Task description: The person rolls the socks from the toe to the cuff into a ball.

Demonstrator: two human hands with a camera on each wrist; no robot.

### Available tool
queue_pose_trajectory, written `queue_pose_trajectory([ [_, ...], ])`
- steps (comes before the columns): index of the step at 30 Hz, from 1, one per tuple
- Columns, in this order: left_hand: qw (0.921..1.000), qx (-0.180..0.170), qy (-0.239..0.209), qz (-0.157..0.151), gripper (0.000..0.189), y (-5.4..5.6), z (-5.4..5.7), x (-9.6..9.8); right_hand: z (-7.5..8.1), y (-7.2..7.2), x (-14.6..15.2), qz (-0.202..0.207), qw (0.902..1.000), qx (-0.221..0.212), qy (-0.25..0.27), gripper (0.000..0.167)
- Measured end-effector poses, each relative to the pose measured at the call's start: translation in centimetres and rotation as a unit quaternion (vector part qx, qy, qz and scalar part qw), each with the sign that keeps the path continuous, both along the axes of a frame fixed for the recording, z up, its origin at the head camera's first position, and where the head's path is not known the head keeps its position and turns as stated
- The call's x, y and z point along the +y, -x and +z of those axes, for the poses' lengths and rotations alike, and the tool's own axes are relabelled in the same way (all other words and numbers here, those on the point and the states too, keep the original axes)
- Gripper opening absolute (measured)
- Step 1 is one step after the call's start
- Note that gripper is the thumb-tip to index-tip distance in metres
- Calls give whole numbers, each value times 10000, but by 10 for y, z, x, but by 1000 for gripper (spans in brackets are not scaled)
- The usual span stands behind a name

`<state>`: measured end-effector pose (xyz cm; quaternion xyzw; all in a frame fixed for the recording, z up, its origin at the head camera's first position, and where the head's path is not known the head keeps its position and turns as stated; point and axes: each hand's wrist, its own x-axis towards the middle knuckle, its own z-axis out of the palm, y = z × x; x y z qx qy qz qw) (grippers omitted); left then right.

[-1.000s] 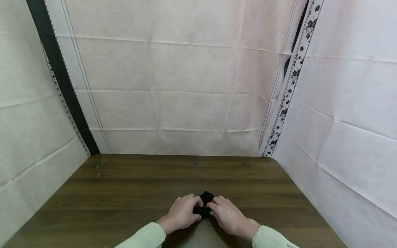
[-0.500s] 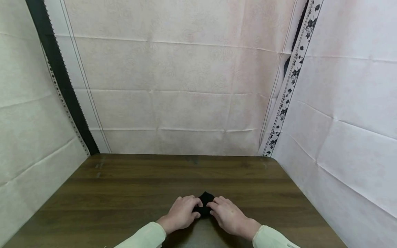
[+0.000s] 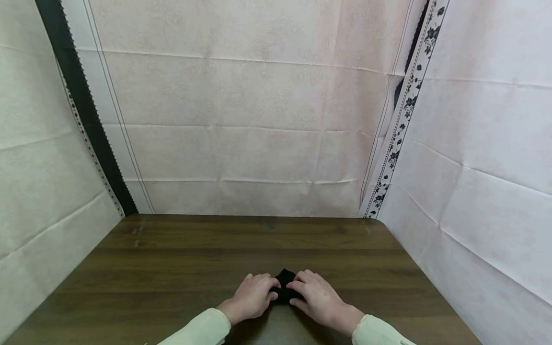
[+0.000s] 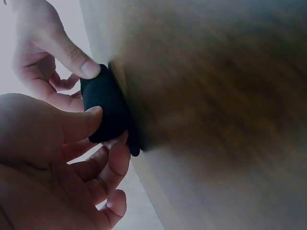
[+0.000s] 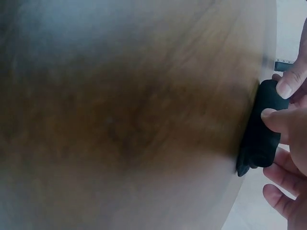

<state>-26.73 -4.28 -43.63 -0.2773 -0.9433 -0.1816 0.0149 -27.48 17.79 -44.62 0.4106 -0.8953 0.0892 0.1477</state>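
Observation:
A small rolled black cloth (image 3: 285, 277) lies on the wooden table between both hands, its far end narrowing to a point in the head view. My left hand (image 3: 254, 297) pinches its left side, thumb on the near face of the roll. On the right side, my right hand (image 3: 316, 298) holds it the same way, thumb in front and fingers behind. The left wrist view has the roll (image 4: 108, 108) low over the tabletop, with both thumbs pressed on it. In the right wrist view, a loose flap shows at one end of the roll (image 5: 263, 136).
The brown wooden table (image 3: 194, 258) spreads out around the hands. Creased pale cloth hangs as a back wall (image 3: 258, 120) and as side walls at left (image 3: 43, 167) and right (image 3: 487, 167). Light green sleeves (image 3: 202, 328) cover the forearms.
The black cloth's far tip has drawn slightly closer to me and less of it shows past the fingers. My right hand's fingers have shifted a little on the roll; the left hand barely moved.

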Motion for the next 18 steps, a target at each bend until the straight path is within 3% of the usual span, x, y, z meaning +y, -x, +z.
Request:
queue_pose_trajectory([
  [8, 9999, -55, 85, 49, 19, -1, 1, 0, -3, -1, -1, -54, 9998, -46, -159, 31],
  [18, 9993, -86, -338, 119, 19, -2, 1, -2, -2, -1, -3, -42, 9989, -64, -452, 27],
])
